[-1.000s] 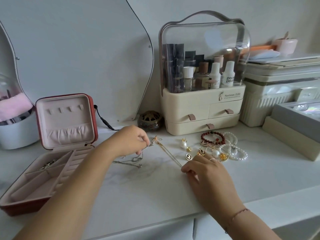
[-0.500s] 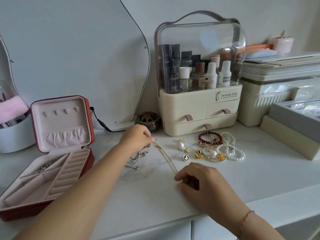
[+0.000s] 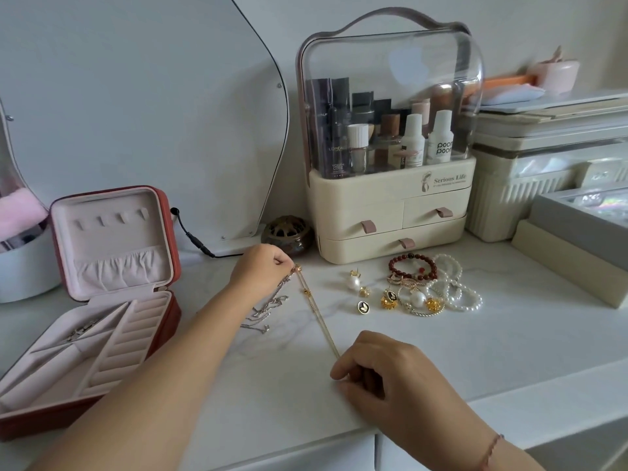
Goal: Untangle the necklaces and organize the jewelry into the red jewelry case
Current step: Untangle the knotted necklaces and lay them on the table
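A gold necklace [image 3: 317, 317] is stretched straight across the white table between my two hands. My left hand [image 3: 261, 268] pinches its far end by the small gold charm. My right hand [image 3: 384, 370] pinches the near end close to the table's front edge. A tangled silver chain [image 3: 266, 311] lies under my left wrist. The red jewelry case [image 3: 163, 321] stands open at the left, with a small silver piece [image 3: 81, 331] in one compartment. Earrings [image 3: 356, 283], a red bead bracelet [image 3: 413, 266] and pearl bracelets [image 3: 455, 290] lie in a heap at the right.
A cream cosmetics organizer [image 3: 390, 212] with drawers stands behind the jewelry. A small brown jar [image 3: 289, 234] sits beside it. A mirror [image 3: 153, 96] with a black cable leans at the back left. Storage boxes [image 3: 550, 171] fill the right side. A white tub [image 3: 23, 266] stands far left.
My hands have drawn apart: the left moved away toward the brown jar, the right came toward the front edge. The gold necklace is now pulled longer and straight, free of the silver chain.
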